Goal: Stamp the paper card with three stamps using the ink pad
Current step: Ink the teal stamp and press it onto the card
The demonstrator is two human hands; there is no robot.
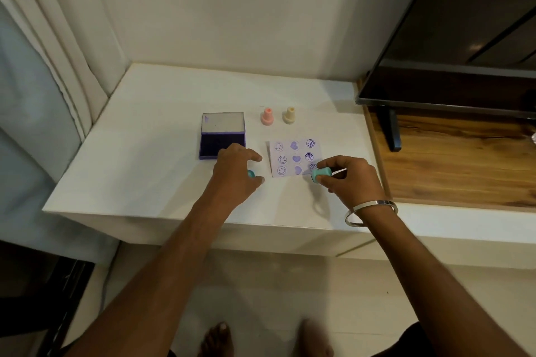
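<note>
— White counter [162,153] against a pale wall, curtain [58,52] hanging at the far left. What sat on it?

— Furthest left, the ink pad [222,144], lid tipped back, purple pad bare. Just in front of it the left hand [236,172] hovered low, fingers curved over a small teal cap [251,173]; whether it gripped that or only covered it, I could not tell.

— And the stamps?

— A pink stamp [266,116] and a cream stamp [289,115] stood upright behind the card, side by side, apart from each other. The paper card [293,158] lay flat to the right of the pad, already carrying three rows of three purple marks: smileys, hearts, round badges.

— So nearly done?

— I judged it so. The right hand [348,175] pinched the teal stamp [319,174] by its handle, tilted on its side right at the card's near right corner, by the last badge mark.

— What could have spoiled it?

— Wet ink, mostly. That stamp's face hung close above fresh prints, so a brush or a dragged finger could have smeared them. The card was loose, with nothing holding it, and might have slid or lifted with the stamp. The left wrist was also near the open pad and could have picked up ink.

— Further right?

— A bangle [374,210] on that wrist, then a dark screen [464,52] on a wooden shelf [464,159].
</note>
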